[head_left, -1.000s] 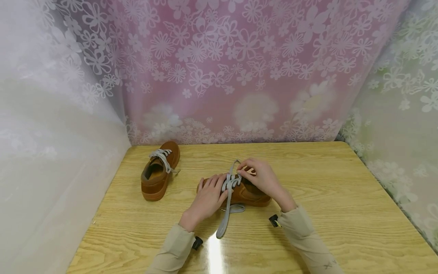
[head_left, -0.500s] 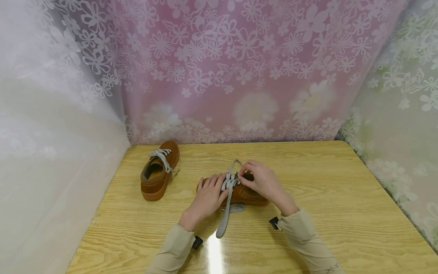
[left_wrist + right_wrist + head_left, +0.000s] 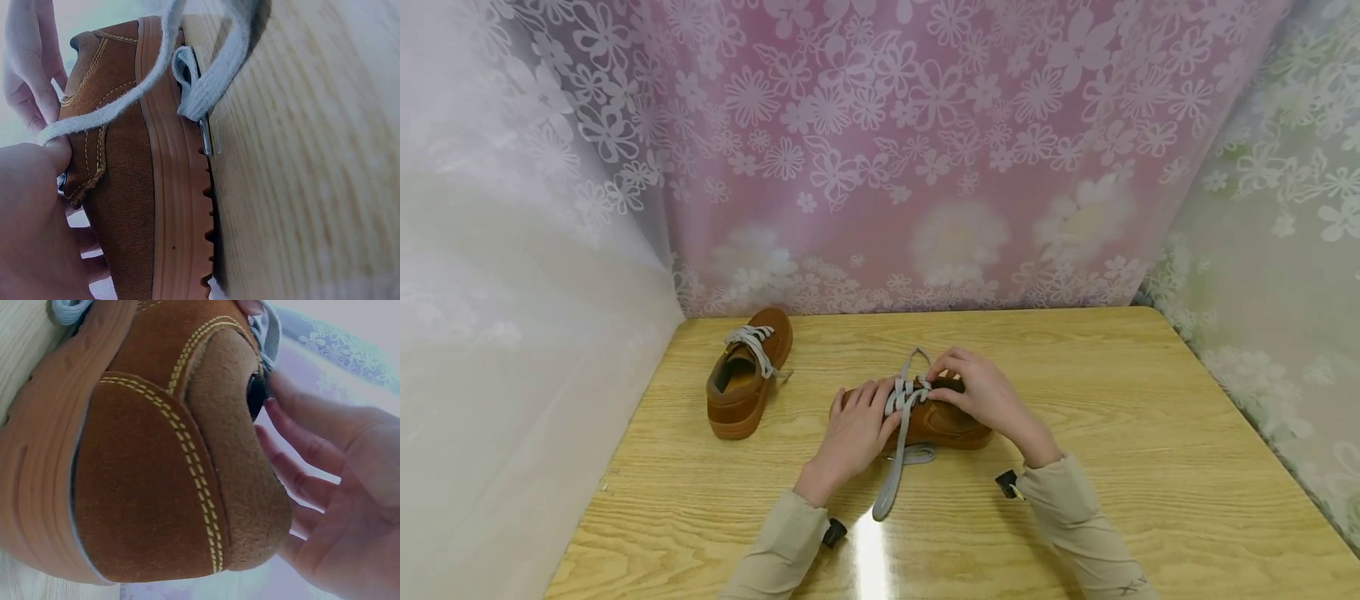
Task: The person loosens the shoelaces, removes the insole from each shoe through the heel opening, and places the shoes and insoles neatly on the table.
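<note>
A brown lace-up shoe (image 3: 951, 427) lies on the table with its toe to the left. My left hand (image 3: 853, 429) grips its front part, fingers over the toe and thumb beside the lacing. At the top of the lacing, by the shoe's opening, my right hand (image 3: 988, 402) pinches the grey shoelace (image 3: 273, 337) between thumb and fingers. One long lace end (image 3: 891, 483) hangs over the near side; in the left wrist view this lace (image 3: 103, 117) crosses the stitched upper. Another loop stands up beyond the shoe.
A matching brown shoe (image 3: 737, 412) with grey laces stands at the back left of the wooden table (image 3: 1150, 433). A folded lace end (image 3: 197, 87) lies beside the sole. Flowered curtains (image 3: 910, 167) enclose the back and both sides.
My right hand dips toward the top of the lacing, then shifts slightly right with thumb and fingers a little farther apart. My left hand and both shoes stay in place.
</note>
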`<state>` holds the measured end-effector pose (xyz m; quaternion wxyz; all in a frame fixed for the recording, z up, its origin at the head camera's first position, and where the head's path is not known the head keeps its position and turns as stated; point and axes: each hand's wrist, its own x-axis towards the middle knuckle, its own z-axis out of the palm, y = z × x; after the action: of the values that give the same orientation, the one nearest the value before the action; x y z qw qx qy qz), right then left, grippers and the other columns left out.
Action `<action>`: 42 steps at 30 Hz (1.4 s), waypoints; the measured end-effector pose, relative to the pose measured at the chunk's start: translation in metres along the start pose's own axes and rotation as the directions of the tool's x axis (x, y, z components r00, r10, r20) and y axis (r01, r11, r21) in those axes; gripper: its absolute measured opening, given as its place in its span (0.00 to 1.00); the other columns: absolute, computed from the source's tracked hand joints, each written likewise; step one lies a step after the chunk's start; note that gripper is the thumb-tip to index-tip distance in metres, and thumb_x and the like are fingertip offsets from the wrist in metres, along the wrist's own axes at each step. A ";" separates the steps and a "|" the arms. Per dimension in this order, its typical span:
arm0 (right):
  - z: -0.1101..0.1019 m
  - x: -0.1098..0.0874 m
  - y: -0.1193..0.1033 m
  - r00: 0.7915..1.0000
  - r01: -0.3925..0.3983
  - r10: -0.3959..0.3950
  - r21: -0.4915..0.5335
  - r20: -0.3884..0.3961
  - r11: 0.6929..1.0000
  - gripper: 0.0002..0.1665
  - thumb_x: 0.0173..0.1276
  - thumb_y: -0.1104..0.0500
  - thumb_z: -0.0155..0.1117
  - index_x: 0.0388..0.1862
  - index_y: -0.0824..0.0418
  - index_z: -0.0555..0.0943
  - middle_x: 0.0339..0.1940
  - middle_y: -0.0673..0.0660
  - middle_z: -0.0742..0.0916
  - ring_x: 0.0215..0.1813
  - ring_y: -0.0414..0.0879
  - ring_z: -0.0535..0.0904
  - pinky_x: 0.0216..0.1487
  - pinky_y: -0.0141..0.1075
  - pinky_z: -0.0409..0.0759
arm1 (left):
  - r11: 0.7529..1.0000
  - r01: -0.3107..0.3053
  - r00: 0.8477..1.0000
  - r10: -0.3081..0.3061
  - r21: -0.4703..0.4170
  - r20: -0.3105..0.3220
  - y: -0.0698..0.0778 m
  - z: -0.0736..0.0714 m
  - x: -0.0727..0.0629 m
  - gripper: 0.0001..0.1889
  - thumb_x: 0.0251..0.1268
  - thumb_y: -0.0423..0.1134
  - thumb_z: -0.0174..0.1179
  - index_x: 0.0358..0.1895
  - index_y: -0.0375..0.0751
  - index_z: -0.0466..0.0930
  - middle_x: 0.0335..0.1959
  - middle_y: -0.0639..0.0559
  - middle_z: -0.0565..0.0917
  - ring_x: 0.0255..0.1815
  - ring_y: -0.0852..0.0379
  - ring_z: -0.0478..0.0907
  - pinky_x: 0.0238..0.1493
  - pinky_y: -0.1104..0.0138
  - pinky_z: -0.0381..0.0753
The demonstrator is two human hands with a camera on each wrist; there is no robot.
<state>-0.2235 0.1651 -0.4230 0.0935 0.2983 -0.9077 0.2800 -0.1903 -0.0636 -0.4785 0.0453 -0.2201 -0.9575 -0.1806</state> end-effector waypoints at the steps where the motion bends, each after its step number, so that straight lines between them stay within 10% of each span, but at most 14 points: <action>1: 0.000 0.000 0.000 1.000 0.001 -0.001 -0.007 -0.003 1.000 0.09 0.62 0.58 0.77 0.40 0.55 0.86 0.43 0.51 0.84 0.41 0.47 0.82 0.42 0.41 0.82 | 1.000 -0.001 1.000 0.001 0.003 -0.004 0.000 0.000 0.000 0.30 0.82 0.56 0.42 0.80 0.51 0.57 0.73 0.47 0.70 0.74 0.45 0.66 0.72 0.37 0.57; 19: 0.015 0.002 0.005 0.962 0.100 -0.154 -0.235 -0.224 0.967 0.09 0.66 0.62 0.74 0.42 0.56 0.82 0.40 0.53 0.86 0.39 0.50 0.83 0.35 0.42 0.82 | 0.999 0.017 0.999 -0.018 -0.028 -0.032 0.002 0.006 0.002 0.33 0.79 0.63 0.39 0.79 0.51 0.60 0.73 0.47 0.70 0.74 0.46 0.65 0.72 0.38 0.56; 32: 0.007 0.000 0.006 0.999 -0.023 0.022 -0.022 -0.032 1.000 0.11 0.67 0.59 0.72 0.48 0.57 0.86 0.53 0.56 0.85 0.57 0.56 0.81 0.57 0.52 0.80 | 0.999 0.018 1.000 -0.019 -0.037 -0.015 0.000 0.005 0.001 0.33 0.80 0.63 0.39 0.79 0.50 0.59 0.74 0.46 0.69 0.74 0.45 0.64 0.73 0.38 0.55; 42: 0.013 0.005 0.001 0.969 0.002 -0.001 0.005 -0.247 1.000 0.05 0.68 0.63 0.72 0.41 0.57 0.84 0.52 0.58 0.85 0.53 0.55 0.83 0.50 0.52 0.83 | 0.999 0.010 1.000 -0.010 -0.040 -0.013 -0.002 0.004 0.003 0.34 0.79 0.64 0.38 0.79 0.51 0.59 0.74 0.48 0.69 0.75 0.46 0.64 0.72 0.37 0.55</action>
<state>-0.2288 0.1557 -0.4330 0.2053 0.2621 -0.8879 0.3176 -0.1937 -0.0631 -0.4823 0.0461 -0.2151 -0.9545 -0.2013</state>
